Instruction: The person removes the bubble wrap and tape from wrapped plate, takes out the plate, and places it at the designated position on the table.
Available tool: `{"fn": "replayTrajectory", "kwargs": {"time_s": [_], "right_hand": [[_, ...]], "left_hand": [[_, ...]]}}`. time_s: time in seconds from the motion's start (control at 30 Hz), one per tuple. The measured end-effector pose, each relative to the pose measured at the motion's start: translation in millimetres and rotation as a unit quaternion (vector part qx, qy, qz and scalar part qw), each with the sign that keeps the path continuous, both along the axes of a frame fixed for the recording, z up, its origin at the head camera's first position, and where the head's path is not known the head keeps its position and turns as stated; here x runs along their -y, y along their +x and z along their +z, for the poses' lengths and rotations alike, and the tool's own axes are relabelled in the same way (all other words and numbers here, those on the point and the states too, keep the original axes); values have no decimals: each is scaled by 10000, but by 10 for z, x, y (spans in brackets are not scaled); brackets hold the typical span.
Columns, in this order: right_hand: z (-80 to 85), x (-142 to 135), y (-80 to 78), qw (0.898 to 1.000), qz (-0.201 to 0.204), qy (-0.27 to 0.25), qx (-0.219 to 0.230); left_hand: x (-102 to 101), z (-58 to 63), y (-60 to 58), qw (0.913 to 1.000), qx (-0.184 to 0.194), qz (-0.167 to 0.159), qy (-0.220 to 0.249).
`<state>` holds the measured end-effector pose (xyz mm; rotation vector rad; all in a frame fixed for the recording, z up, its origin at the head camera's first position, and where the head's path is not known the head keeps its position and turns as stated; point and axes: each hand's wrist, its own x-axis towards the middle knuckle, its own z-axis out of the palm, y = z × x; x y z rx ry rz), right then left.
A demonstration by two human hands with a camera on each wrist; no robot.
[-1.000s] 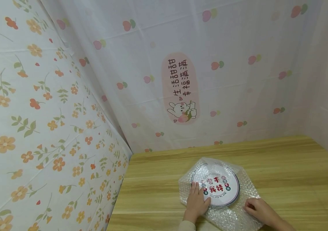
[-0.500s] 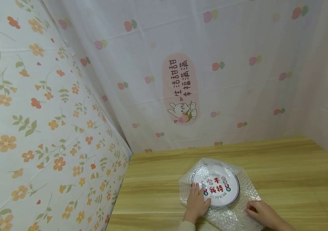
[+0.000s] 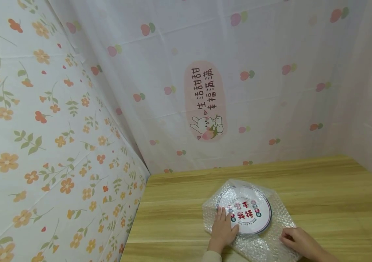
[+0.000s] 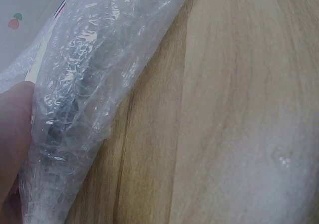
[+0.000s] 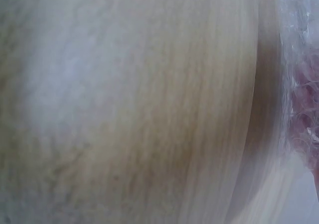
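A round white plate (image 3: pixel 253 223) with a dark blue rim and red characters lies in clear bubble wrap (image 3: pixel 282 207) on the table. My left hand (image 3: pixel 223 229) rests with straight fingers on the plate's left side, over the wrap. In the left wrist view, a thumb (image 4: pixel 15 119) lies by the edge of the bubble wrap (image 4: pixel 94 59). My right hand (image 3: pixel 298 240) has its fingers curled and pinches the bubble wrap at the right edge. In the right wrist view, pinkish fingers (image 5: pixel 305 104) show blurred through the film.
The wood-grain table (image 3: pixel 172 207) extends on both sides of the wrap. A flower-print cloth (image 3: pixel 58 145) hangs at the left, and a pale cloth (image 3: pixel 271 109) with fruit prints and a rabbit picture hangs behind the table.
My right hand has shifted slightly to the right, still on the edge of the bubble wrap. The left hand and the plate have stayed in place.
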<state>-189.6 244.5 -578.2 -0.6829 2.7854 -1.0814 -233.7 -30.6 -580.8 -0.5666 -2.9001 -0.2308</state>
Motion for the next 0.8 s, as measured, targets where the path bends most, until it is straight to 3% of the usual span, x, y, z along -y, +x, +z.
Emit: {"fn": "replayTrajectory", "kwargs": {"time_s": [0.2, 0.57, 0.8], "right_hand": [[7, -8, 27, 9998, 48, 18, -184], [-28, -52, 79, 9958, 133, -65, -904], [4, -73, 99, 9973, 180, -100, -709]], "left_hand": [[0, 2, 8, 10000, -12, 0, -2], [2, 1, 29, 9998, -175, -34, 74], [2, -30, 8, 9999, -130, -11, -10]]}}
